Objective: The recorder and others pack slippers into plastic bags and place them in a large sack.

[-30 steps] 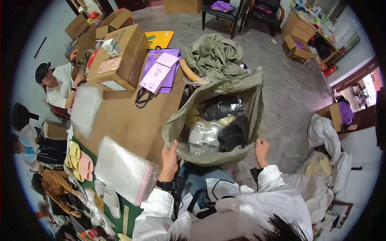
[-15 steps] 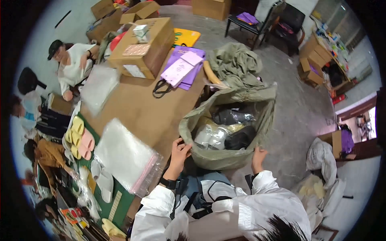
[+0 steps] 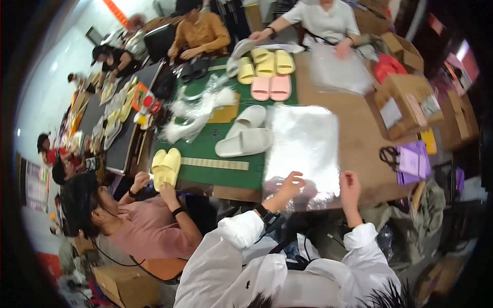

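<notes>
My left hand hovers over the near part of a stack of clear plastic bags, its fingers bent and apart with nothing in them. Just off the stack's right near corner is my right hand; its fingers curl loosely, slightly blurred, and hold nothing that I can see. A pair of grey slides lies left of the bags on a green mat. Farther back are pink slides and several yellow slides.
A co-worker in pink at my left handles yellow slippers. Across the table, a person in white touches more clear bags. A cardboard box and purple bags stand right. An olive sack sits beside the table.
My view has swung left from the olive sack to the table. Both hands have let go of the sack's rim and are now by the stack of clear bags.
</notes>
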